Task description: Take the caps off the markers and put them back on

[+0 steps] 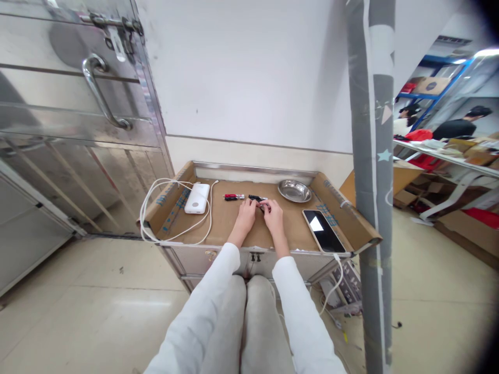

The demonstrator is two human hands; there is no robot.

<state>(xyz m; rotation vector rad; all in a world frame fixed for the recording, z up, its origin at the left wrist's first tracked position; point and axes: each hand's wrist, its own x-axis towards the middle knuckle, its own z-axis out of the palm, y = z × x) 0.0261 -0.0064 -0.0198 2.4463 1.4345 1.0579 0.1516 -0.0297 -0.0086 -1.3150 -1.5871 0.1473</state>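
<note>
My left hand [246,214] and my right hand [273,213] are close together over the cardboard-lined top of the cabinet, fingers bent inward. Between the fingertips is a small dark slim piece [261,207], largely covered by the fingers; its kind cannot be made out. Just beyond the hands lies a black pen-like item [255,198]. Left of it, red and black pen-like items [234,197] with pale ends rest side by side. A round metal bowl [294,191] sits to the right of the hands, behind a phone [324,230].
A white power bank [197,198] with a looped white cable [146,210] lies at the left. Raised cardboard sides [346,215] border the surface. A grey wrapped post [372,182] stands to the right; a metal door [74,104] is at the left. Two people are at the far right.
</note>
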